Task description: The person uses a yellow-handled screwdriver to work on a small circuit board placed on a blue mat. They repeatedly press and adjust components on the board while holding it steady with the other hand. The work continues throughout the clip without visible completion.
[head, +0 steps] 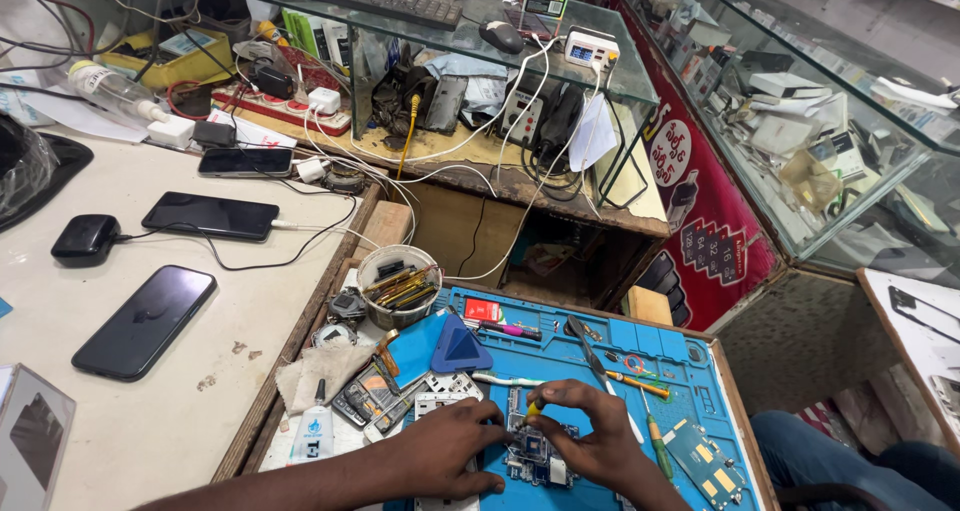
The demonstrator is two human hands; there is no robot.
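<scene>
A small circuit board (536,458) lies on the blue repair mat (600,371). My left hand (450,451) rests flat on the mat just left of the board, its fingertips touching the board's edge. My right hand (590,431) is closed around a small yellow-handled screwdriver (533,410), whose tip points down onto the board. An opened phone frame (440,396) lies under and beside my left hand.
A round tub of tools (398,286), a blue triangular pick (460,351), tweezers (590,356), more screwdrivers (655,441) and a green board (705,461) crowd the mat. A glue tube (315,431) lies left. Three phones (145,321) sit on the white counter. Glass cabinets stand right.
</scene>
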